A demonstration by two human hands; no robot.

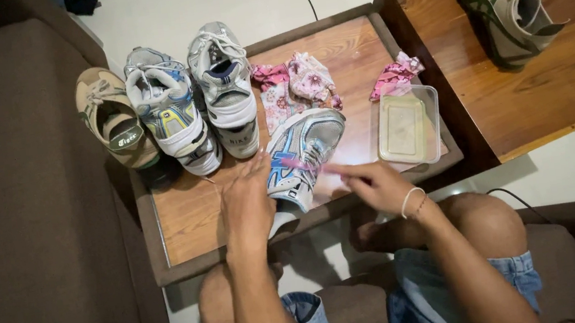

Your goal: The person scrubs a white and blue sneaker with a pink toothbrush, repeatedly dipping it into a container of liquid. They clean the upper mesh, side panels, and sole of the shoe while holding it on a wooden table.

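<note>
Hands are working over a silver-and-blue running shoe (pixel 303 156) lying near the front edge of a low wooden table (pixel 191 218). Left hand (pixel 247 202) is resting flat and open against its heel side; right hand (pixel 372 184) is pinching the laces, fingers closed. Just right, a clear rectangular plastic container (pixel 407 126) is sitting lid-on. Behind, pink floral cloths (pixel 296 83) are lying bunched. Farther left, two grey sneakers (pixel 196 96) and a tan shoe (pixel 112 125) are standing side by side. Another tan shoe (pixel 508 6) is sitting on the far wooden platform (pixel 551 82).

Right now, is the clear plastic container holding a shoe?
No, the clear plastic container holds no shoe; the grey-and-blue sneaker lies beside it under the left hand.
</note>
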